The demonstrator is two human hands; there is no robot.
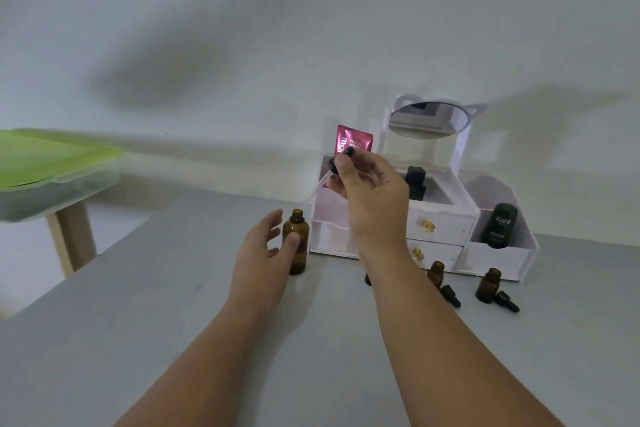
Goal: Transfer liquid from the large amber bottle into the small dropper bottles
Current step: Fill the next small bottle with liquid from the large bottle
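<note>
The large amber bottle (295, 243) stands upright and uncapped toward the far edge of the desk (173, 322). The left hand (263, 253), the nearer one, is loosely spread at the bottle's left side, with its thumb resting on the glass. The right hand (372, 198) pinches a dropper (334, 163) above and to the right of the bottle's mouth. The dropper's tube slants down-left toward the opening. The small dropper bottles (435, 273) stand open farther right, well apart from it.
</note>
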